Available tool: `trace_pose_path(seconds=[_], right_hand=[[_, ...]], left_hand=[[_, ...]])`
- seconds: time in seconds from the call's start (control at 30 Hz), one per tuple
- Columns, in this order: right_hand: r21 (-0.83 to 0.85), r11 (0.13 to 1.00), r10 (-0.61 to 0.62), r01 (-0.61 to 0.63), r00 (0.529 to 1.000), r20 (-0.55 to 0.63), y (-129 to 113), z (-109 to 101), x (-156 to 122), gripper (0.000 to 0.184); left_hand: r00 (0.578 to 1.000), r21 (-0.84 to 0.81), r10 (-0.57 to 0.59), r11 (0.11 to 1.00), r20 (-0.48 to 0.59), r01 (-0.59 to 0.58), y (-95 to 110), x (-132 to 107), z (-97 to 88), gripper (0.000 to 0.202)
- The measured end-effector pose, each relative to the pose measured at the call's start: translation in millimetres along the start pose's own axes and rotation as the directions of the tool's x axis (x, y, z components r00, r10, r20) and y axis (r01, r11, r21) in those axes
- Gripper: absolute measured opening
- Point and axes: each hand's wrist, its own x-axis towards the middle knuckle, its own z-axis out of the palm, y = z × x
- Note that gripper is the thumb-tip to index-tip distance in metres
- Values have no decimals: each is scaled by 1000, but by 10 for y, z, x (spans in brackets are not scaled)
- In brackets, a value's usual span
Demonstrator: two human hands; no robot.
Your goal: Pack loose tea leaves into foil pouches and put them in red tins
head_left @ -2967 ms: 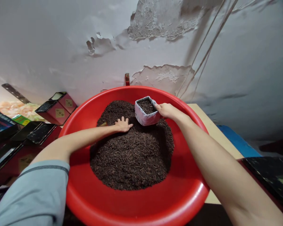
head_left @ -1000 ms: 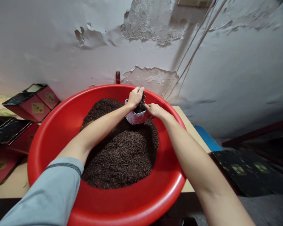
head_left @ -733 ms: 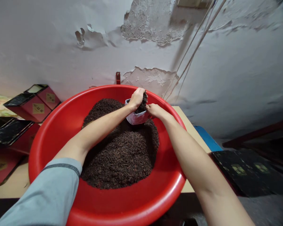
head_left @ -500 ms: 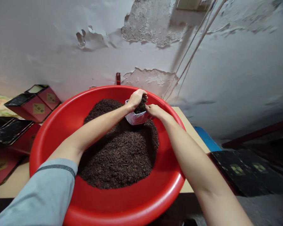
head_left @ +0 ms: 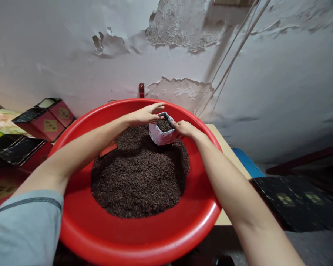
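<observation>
A wide red basin (head_left: 144,236) holds a heap of dark loose tea leaves (head_left: 140,177). A small silver-white bag (head_left: 161,136), filled with the same leaves, stands open at the far side of the heap. My right hand (head_left: 184,128) pinches the bag's right rim. My left hand (head_left: 144,115) is at the bag's left rim, fingers stretched out flat and touching the edge.
Red tins with black lids (head_left: 44,120) and dark trays (head_left: 15,151) lie at the left. A dark printed box (head_left: 296,201) sits at the right beside a wooden tabletop (head_left: 224,218) and something blue (head_left: 245,162). A peeling wall (head_left: 183,48) with cords (head_left: 230,55) rises behind the basin.
My left hand was closed over the bag's mouth with a fistful of leaves; it has opened and drawn back to the left rim. The right hand kept its hold on the bag.
</observation>
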Motion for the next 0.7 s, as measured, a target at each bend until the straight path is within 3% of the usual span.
trace_pose_path(seconds=[0.07, 0.1, 0.13, 0.2, 0.23, 0.3, 0.43, 0.53, 0.7], right_hand=[[-50, 999, -8, 6, 1000, -25, -15, -8, -8, 59], [-72, 997, -16, 13, 999, -35, -19, -10, -9, 59], [-87, 996, -23, 20, 999, -37, -20, -11, -8, 59], [-88, 996, -20, 18, 999, -28, -15, -7, 0, 60], [-79, 997, -9, 8, 1000, -20, -10, -3, 6, 62], [-59, 998, 5, -5, 1000, -6, 1, 8, 21, 63], [-65, 998, 8, -8, 1000, -3, 4, 19, 32, 62], [-76, 997, 16, -16, 1000, -4, -19, 9, 12, 62], [-104, 994, 30, -30, 1000, 1, -34, -4, 0, 62]], left_hand=[[993, 95, 33, 995, -113, -22, -110, -92, -108, 59], [981, 198, 14, 980, -191, 25, -192, -135, -155, 53], [964, 326, -30, 938, -264, 119, -290, -178, -192, 49], [918, 548, -173, 758, -356, 355, -517, -265, -216, 42], [895, 620, -263, 649, -361, 441, -636, -310, -198, 37], [855, 687, -413, 523, -313, 504, -858, -399, -96, 29], [788, 752, -534, 373, -306, 544, -1152, -538, 225, 61], [781, 791, -565, 335, -266, 512, -1235, -581, 344, 68], [801, 823, -582, 381, -141, 422, -1271, -581, 282, 67]])
